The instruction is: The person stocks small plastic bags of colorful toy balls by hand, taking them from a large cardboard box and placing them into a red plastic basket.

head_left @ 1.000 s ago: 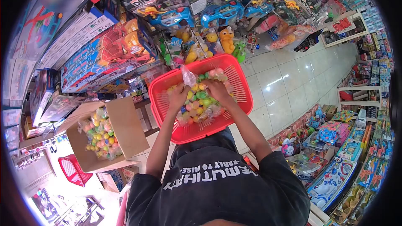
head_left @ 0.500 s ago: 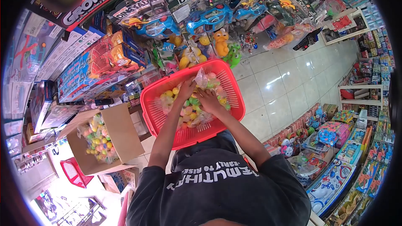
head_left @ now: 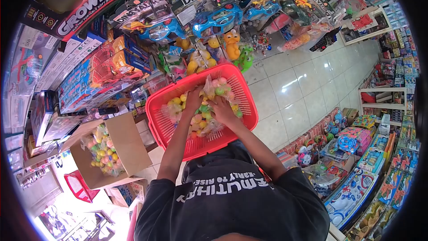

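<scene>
In a red plastic basket (head_left: 159,139) in front of my body lie clear plastic bags of small coloured balls (head_left: 205,122), mostly yellow, green, pink and orange. My left hand (head_left: 194,99) is inside the basket, its fingers curled on the clear plastic of one bag (head_left: 208,87). Just to its right, my right hand (head_left: 223,110) has bent fingers gripping the same bag from above. Both hands are closed, their fingertips partly hidden by plastic and balls.
Left of the basket stands an open cardboard box (head_left: 129,145) with more bagged balls (head_left: 104,154). Packaged dinosaur toys (head_left: 218,21) hang beyond the basket. Boxed toys (head_left: 104,78) are stacked at left, and shelves of toys (head_left: 352,187) line the right. A second red basket (head_left: 80,186) sits lower left.
My hands stay at the bag, with the left hand shifted slightly and its fingers lower against the plastic. The whole view has drifted a little, moving the basket slightly left.
</scene>
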`<state>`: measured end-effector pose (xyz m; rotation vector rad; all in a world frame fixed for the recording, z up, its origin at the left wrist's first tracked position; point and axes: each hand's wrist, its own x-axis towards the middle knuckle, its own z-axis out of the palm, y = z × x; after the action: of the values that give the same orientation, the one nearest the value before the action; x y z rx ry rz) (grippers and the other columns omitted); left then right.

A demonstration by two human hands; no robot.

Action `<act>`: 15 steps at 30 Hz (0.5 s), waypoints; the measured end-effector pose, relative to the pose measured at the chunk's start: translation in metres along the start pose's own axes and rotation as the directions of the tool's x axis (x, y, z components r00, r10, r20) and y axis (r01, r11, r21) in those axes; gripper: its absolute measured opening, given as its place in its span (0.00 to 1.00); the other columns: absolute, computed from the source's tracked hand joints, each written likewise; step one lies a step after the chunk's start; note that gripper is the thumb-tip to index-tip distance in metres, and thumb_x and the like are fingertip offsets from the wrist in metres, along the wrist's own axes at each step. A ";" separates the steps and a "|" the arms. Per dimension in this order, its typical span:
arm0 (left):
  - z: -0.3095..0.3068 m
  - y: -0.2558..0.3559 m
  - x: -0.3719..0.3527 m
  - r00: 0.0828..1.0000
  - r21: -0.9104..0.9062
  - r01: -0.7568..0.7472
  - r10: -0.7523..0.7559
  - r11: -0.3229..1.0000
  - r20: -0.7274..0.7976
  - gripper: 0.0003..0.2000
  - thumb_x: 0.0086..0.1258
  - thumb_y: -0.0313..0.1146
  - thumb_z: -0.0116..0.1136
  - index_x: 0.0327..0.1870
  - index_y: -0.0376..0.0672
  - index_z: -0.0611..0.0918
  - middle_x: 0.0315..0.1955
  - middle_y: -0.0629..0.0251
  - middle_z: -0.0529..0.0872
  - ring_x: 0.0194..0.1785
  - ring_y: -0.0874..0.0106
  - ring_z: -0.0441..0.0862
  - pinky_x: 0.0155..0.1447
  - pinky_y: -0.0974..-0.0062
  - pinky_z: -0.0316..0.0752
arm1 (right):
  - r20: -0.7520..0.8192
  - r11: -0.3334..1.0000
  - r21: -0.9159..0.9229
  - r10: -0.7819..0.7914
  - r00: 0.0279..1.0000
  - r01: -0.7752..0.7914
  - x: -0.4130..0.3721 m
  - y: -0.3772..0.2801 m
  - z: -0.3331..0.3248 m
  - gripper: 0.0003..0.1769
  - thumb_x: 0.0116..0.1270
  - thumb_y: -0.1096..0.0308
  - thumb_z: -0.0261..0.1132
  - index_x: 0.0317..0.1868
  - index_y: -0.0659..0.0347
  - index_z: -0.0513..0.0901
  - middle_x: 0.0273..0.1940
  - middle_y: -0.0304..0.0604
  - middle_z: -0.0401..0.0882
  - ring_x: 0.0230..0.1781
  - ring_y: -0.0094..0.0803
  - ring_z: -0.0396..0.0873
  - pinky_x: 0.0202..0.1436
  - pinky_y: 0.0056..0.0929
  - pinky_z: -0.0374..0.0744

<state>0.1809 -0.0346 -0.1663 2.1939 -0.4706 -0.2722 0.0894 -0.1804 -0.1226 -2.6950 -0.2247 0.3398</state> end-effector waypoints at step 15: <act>-0.018 0.013 -0.007 0.992 -0.073 -0.118 0.120 0.990 0.026 0.24 0.53 0.24 0.59 0.54 0.40 0.71 0.49 0.52 0.76 0.55 0.56 0.73 0.56 0.66 0.68 | 0.059 0.964 -0.262 0.050 0.997 -0.033 0.016 -0.005 0.011 0.26 0.44 0.63 0.66 0.49 0.56 0.77 0.50 0.48 0.68 0.53 0.43 0.63 0.49 0.47 0.67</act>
<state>0.1779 -0.0264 -0.1442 2.0858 -0.5977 -0.2534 0.1014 -0.1682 -0.1338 -2.9549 -0.2481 0.4386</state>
